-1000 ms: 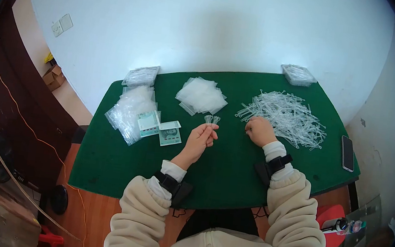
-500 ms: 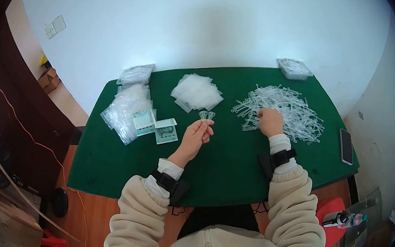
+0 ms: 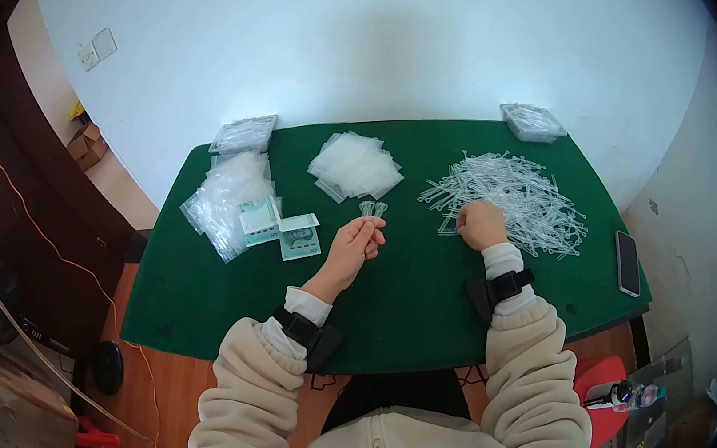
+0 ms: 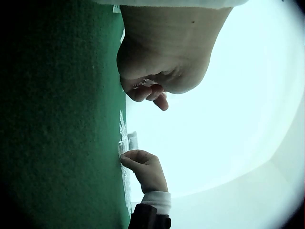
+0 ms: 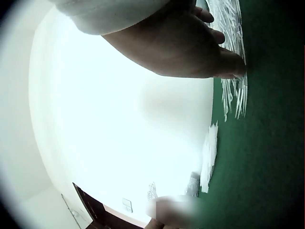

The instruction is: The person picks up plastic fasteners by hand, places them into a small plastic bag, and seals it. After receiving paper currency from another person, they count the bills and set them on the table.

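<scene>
My left hand point(image 3: 356, 246) grips a small bunch of clear plastic sticks point(image 3: 373, 210), their looped ends standing up past the thumb and fingers. In the left wrist view this hand point(image 4: 162, 57) is curled, with a bit of the clear plastic showing in the palm. My right hand point(image 3: 482, 226) is at the near left edge of a wide pile of the same sticks point(image 3: 531, 205). Its thumb and forefinger pinch a stick there, low over the table, as the right wrist view shows beside the sticks point(image 5: 242, 98); the fingertips partly hide it.
Clear bags form one stack point(image 3: 355, 168) at the middle back and another point(image 3: 227, 199) at the left, beside green banknotes point(image 3: 298, 239). Filled clear boxes stand at the back left point(image 3: 244, 134) and back right point(image 3: 532, 123). A phone point(image 3: 628, 263) lies by the right edge of the green table point(image 3: 400, 319).
My right hand has gone from in front of the pile onto its left edge, then drawn slightly back and left. The left hand keeps hold of its bunch. The head view has shifted a little.
</scene>
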A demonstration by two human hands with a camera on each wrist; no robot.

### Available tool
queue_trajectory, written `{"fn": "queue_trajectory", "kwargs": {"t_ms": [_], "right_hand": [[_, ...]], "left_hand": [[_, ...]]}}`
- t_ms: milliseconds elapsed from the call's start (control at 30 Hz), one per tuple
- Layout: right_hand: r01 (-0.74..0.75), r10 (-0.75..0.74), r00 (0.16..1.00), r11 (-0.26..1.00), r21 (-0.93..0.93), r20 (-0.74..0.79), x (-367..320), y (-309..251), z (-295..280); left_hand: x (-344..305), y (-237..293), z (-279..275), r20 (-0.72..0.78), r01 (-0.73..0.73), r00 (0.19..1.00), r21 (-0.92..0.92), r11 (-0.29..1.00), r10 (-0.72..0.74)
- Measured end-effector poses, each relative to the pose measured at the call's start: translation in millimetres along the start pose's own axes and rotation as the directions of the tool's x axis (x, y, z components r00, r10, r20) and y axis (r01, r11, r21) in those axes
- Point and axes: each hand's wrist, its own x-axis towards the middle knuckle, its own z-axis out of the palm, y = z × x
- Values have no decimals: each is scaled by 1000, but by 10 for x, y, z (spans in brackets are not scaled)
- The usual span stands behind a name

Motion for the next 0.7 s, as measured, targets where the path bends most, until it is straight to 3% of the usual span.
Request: {"fn": "queue_trajectory", "kwargs": {"t_ms": [67,167,200,300,333,433,467,567,700], "right_hand": [[21,-21,998,1000,7,-51,1,3,20],[226,-183,953,961,161,-243,8,-54,0],[230,-187,952,960,161,-244,9,-90,-10],[237,-174,971,762,603,-162,4,-262,-24],[240,-177,971,761,602,-163,-4,-329,-18],[60,-213,977,240,969,-8,-54,-535,18],[60,-213,977,240,969,-8,-79,-598,23],[-54,-272,960,31,998,60,-152,-748,9],[-160,-238,960,-21,987,150,-173,-792,4]], "left_hand": [[-1,2,11,-21,-4,1000,-2,1000,4],[6,-8,5,-25,11,1000,11,1000,-11],[6,-10,2,-28,18,999,18,1000,-17],[0,-12,7,-29,18,999,31,999,-17],[-2,-8,9,-27,20,999,36,999,-19],[4,-15,4,-9,8,1000,77,997,-8],[4,-17,4,0,5,1000,98,995,-5],[0,-18,14,-5,-17,1000,226,974,19],[-4,-38,18,-3,-49,999,342,938,54]]}}
